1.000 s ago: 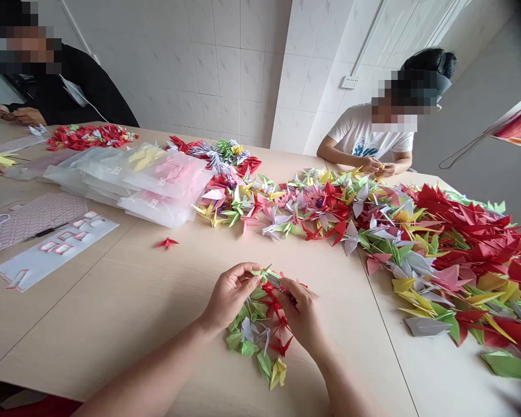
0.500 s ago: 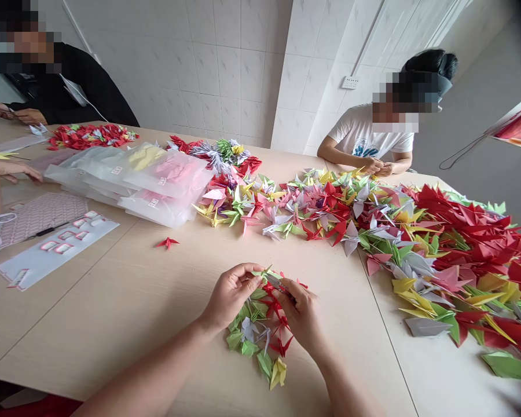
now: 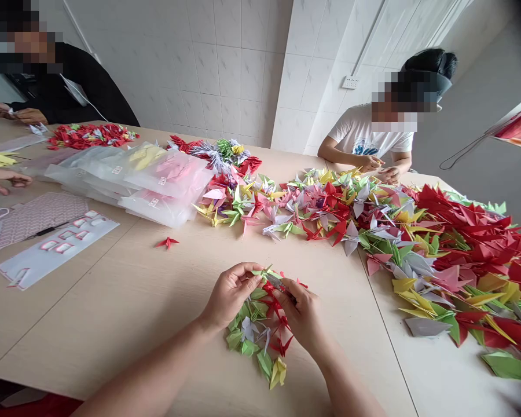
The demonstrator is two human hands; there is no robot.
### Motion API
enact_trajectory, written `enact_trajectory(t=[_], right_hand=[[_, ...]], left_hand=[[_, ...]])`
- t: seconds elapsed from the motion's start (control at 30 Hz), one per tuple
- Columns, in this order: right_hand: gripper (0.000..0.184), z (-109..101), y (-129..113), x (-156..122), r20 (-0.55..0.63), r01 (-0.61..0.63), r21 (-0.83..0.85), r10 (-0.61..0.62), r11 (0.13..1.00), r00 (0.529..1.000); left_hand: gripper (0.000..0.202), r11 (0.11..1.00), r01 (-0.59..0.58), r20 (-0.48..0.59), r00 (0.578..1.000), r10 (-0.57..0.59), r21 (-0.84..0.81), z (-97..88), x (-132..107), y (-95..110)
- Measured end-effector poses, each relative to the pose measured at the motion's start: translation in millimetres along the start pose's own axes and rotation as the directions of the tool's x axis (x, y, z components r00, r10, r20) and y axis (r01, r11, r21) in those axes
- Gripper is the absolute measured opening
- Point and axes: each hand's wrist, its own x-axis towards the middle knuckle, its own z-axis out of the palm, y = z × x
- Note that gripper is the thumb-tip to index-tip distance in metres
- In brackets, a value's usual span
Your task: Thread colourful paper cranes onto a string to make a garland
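Note:
My left hand (image 3: 234, 289) pinches a light green folded paper crane (image 3: 265, 272) between thumb and fingers. Closed around a pair of tweezers (image 3: 276, 282), my right hand (image 3: 301, 310) brings their grey metal tip against the crane; the rest of the tool is mostly hidden by the fingers. Both hands hover over a small pile of paper cranes on the table, with green ones (image 3: 248, 346) to the left, red ones (image 3: 282, 341) to the right and a yellow one (image 3: 278, 372) nearest me.
A long heap of coloured cranes (image 3: 321, 202) stretches across to a larger mound (image 3: 469, 243) at right. Plastic bags (image 3: 165, 185) lie at left behind a white label strip (image 3: 56, 249). A single red crane (image 3: 168, 243) lies nearby. Two people (image 3: 373, 133) sit opposite; another person's hand (image 3: 8, 179) is at left.
My hands, the green crane and the tweezers stay nearly still. The person at right has moved their hands apart; the hand at the left edge has drawn back and lower.

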Motion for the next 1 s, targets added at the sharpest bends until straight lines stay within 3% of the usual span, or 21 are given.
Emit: enact_trajectory(t=[1.0], right_hand=[[0.021, -1.5, -4.0, 0.8, 0.019, 0.009, 0.048, -0.01, 0.999, 1.0]], left_hand=[[0.021, 0.999, -0.006, -0.005, 1.0, 0.006, 0.036, -0.2, 1.5, -1.1]])
